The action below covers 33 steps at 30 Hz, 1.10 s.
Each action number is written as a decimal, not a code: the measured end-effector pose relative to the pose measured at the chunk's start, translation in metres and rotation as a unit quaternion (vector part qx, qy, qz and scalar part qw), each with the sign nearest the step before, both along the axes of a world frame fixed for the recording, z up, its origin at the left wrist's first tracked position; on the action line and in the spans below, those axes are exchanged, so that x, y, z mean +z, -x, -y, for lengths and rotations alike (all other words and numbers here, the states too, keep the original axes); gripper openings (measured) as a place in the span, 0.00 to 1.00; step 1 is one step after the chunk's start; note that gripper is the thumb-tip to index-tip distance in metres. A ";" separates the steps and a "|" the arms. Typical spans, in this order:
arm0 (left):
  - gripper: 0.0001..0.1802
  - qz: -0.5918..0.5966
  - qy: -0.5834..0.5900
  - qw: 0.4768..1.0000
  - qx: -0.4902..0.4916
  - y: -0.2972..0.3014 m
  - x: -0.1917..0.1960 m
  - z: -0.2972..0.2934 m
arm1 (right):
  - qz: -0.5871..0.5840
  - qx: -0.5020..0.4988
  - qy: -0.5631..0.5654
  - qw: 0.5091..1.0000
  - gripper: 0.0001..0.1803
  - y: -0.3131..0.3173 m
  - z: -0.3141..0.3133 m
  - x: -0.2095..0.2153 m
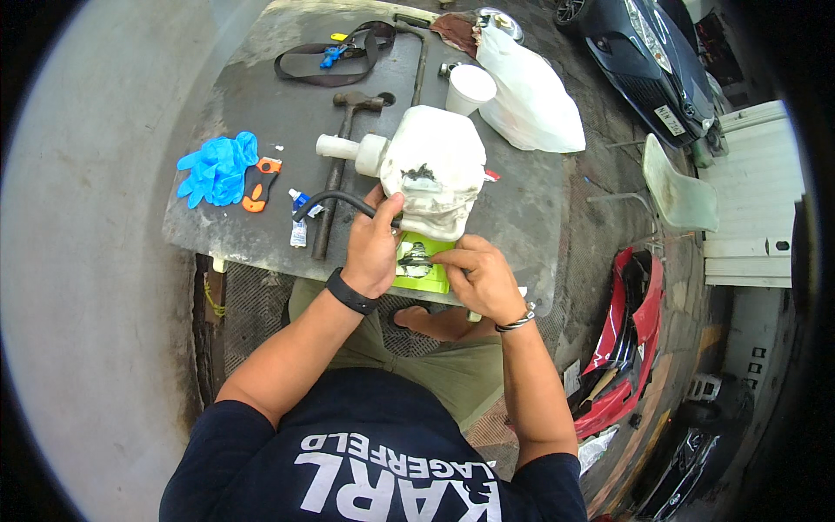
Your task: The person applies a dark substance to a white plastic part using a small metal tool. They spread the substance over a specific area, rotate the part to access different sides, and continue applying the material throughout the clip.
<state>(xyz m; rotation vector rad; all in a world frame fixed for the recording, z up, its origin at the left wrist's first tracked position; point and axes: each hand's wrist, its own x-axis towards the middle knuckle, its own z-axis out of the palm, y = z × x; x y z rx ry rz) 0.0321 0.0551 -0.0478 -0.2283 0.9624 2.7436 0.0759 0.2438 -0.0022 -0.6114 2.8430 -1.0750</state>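
My left hand [375,248] is wrapped around the near left side of a white plastic fluid reservoir [439,157], tilted above the table. The reservoir has a spout at its left, a dark smear on its upper face and a black hose [335,198] curving out by my fingers. Below it lies a bright green card [435,277] with dark and whitish paste [415,261] on it. My right hand [484,277] is closed, its fingertips at the paste; whatever they pinch is too small to make out.
On the grey table [252,96] lie a hammer [335,174], blue gloves [219,170], an orange-black cutter [261,184], small tubes [299,228] and a black strap [335,61]. A white cup [470,89] and a white plastic bag [531,91] stand farther right. A chair [678,187] is beyond.
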 end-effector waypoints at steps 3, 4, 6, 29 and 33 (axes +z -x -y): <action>0.24 0.000 -0.003 1.000 -0.004 0.001 -0.001 0.001 | 0.014 -0.017 0.034 0.999 0.12 -0.003 -0.007 0.003; 0.24 0.000 -0.005 1.000 -0.005 0.001 -0.002 0.001 | 0.020 -0.027 0.038 0.999 0.12 -0.005 -0.012 0.007; 0.24 0.004 -0.003 1.000 0.000 0.000 0.000 0.000 | 0.032 -0.052 0.024 0.998 0.13 -0.009 -0.025 0.015; 0.25 0.000 0.006 1.000 -0.005 0.000 0.001 0.000 | -0.010 0.005 0.005 1.000 0.12 -0.007 -0.004 0.001; 0.24 0.010 0.008 1.000 -0.006 0.002 0.001 0.001 | 0.019 -0.002 0.067 0.998 0.10 -0.017 -0.004 0.002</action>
